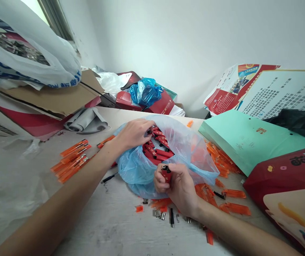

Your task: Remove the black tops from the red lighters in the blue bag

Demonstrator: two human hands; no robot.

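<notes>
A blue plastic bag (138,170) lies open on the table, filled with several red lighters (159,151). My left hand (133,133) reaches into the bag's mouth, its fingers curled among the lighters at the far edge. My right hand (176,185) is in front of the bag with its fingers wrapped round one red lighter (166,172), held upright with its black top showing.
Orange lighter shells lie in a row at the left (72,159) and scattered at the right (221,160) and front (235,208). Small metal parts (165,214) sit near my right wrist. A mint-green folder (248,138), red box (283,174), cardboard box (53,96) and clutter ring the table (115,227).
</notes>
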